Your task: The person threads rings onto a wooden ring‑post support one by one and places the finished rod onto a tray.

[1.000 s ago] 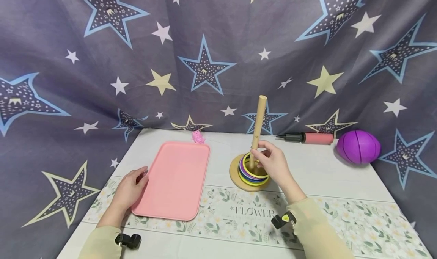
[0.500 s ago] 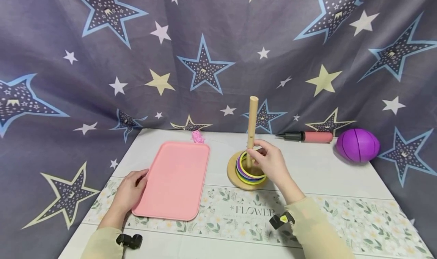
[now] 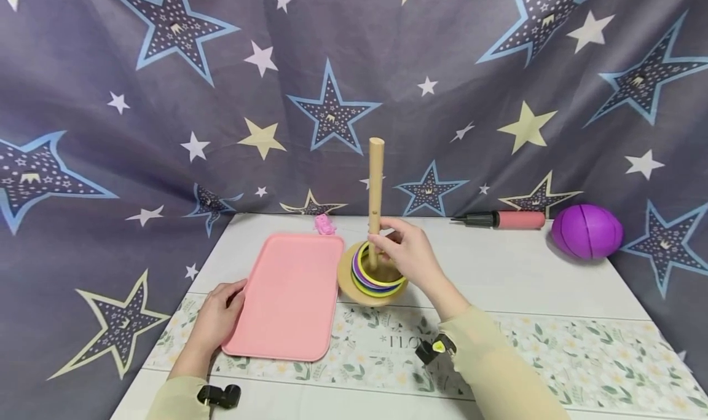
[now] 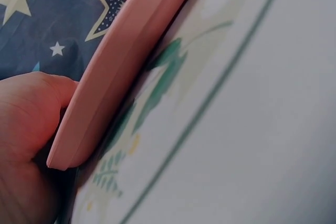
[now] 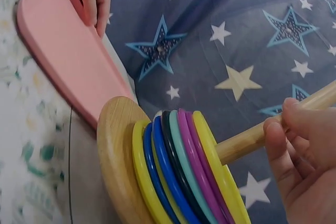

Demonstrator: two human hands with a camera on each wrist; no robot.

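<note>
My right hand (image 3: 406, 251) pinches the upright wooden post (image 3: 375, 186) of a ring stand between thumb and fingers, just above its rings. Several coloured rings (image 5: 181, 166), yellow, blue, black, mint and purple, are stacked around the post on the round wooden base (image 5: 118, 153). In the head view the base's left side overlaps the right rim of a pink tray (image 3: 287, 297). Whether the base touches the table or hangs slightly above it, I cannot tell. My left hand (image 3: 217, 315) rests against the tray's left rim, its thumb (image 4: 63, 90) by the edge in the left wrist view.
Behind the tray sits a small pink toy (image 3: 324, 224). A black and red hand pump (image 3: 500, 219) and a purple ball (image 3: 587, 231) lie at the back right. A star-patterned curtain (image 3: 332, 39) rises along the table's far edge.
My right hand has moved the ring stand left toward the tray, with the post's top now higher in view. The left hand stays at the tray's rim.
</note>
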